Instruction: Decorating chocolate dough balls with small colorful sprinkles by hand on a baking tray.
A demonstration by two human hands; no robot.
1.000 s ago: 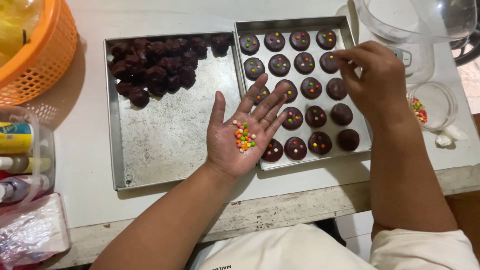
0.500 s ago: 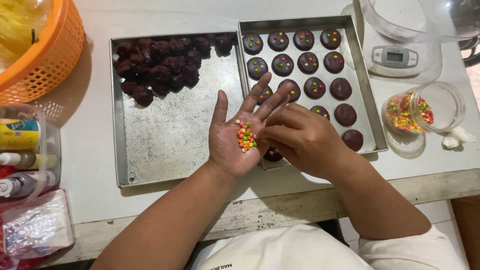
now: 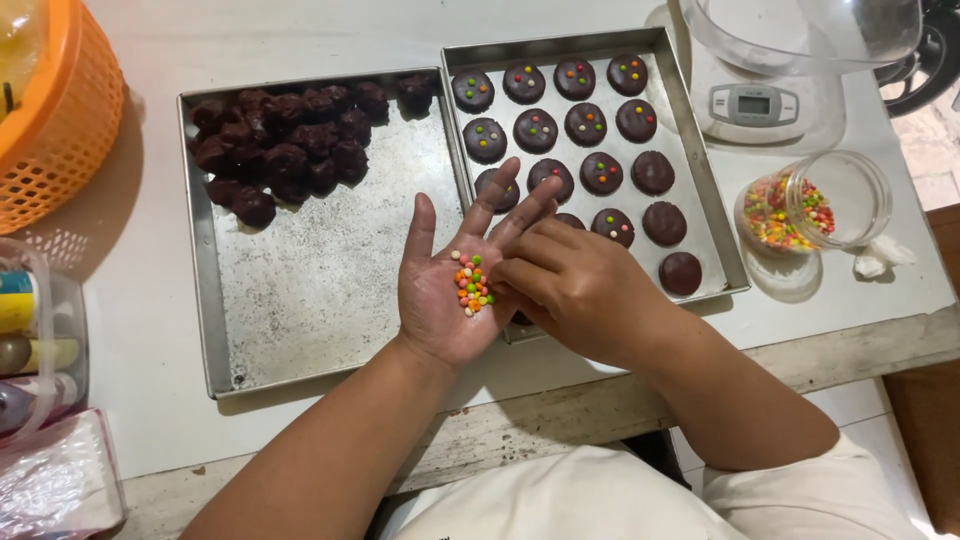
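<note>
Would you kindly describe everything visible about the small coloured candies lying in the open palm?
The small round candies in orange, green, yellow and pink form a loose little heap. They look hard and glossy, like sugar-coated beads. They rest in the hollow of the left hand, which lies palm up with fingers spread over the edges of two metal baking trays. The fingertips of the right hand reach into the heap from the right and touch it.

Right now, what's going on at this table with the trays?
A person's left hand lies palm up, cupping small coloured candies. The right hand picks at that pile. Behind them, a tray holds rows of dark round cookies, most already dotted with candies. Another tray holds a heap of plain dark pieces.
</note>
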